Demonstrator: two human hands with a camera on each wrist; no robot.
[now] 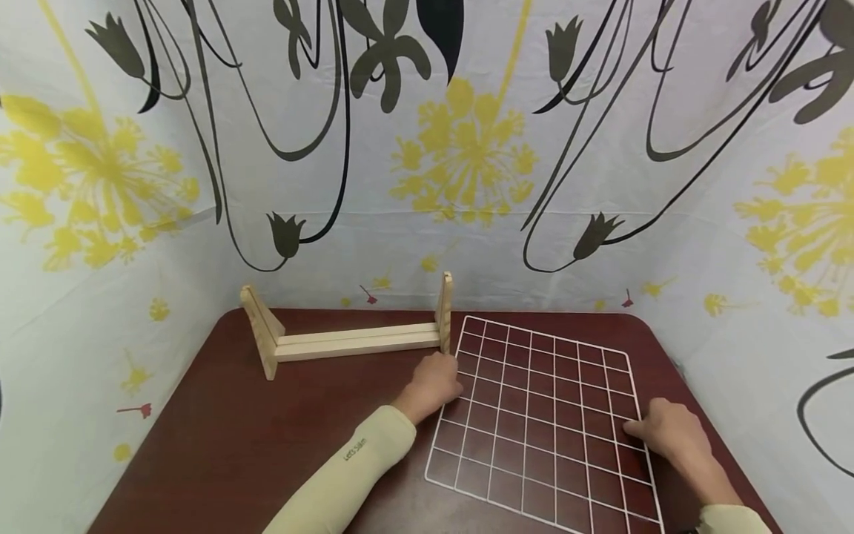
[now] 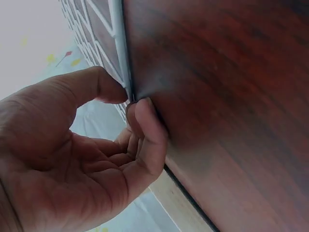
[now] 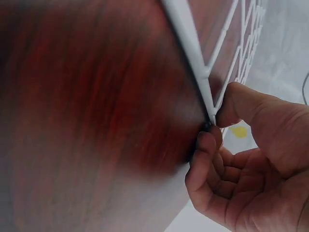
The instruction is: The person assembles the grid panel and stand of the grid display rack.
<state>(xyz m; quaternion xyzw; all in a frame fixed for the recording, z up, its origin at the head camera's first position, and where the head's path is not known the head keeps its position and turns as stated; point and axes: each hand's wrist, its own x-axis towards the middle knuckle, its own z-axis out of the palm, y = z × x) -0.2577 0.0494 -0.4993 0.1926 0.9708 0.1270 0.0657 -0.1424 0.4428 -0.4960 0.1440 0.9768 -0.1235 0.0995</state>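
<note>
A white wire grid panel (image 1: 555, 397) lies at a slant over the right half of the dark red table. My left hand (image 1: 432, 386) pinches its left edge between thumb and fingers, close to the right end of a wooden stand. In the left wrist view the thumb and curled fingertips meet at the rim wire (image 2: 117, 34). On the opposite edge, my right hand (image 1: 672, 432) grips the outer wire, thumb on top. The right wrist view shows the curled fingers (image 3: 202, 159) under that white wire (image 3: 192, 53).
The pale wooden stand (image 1: 356, 342), a crossbar between two upright ends, is at the table's back left. The table (image 1: 200, 445) meets a patterned fabric backdrop (image 1: 414, 252) at the back and sides.
</note>
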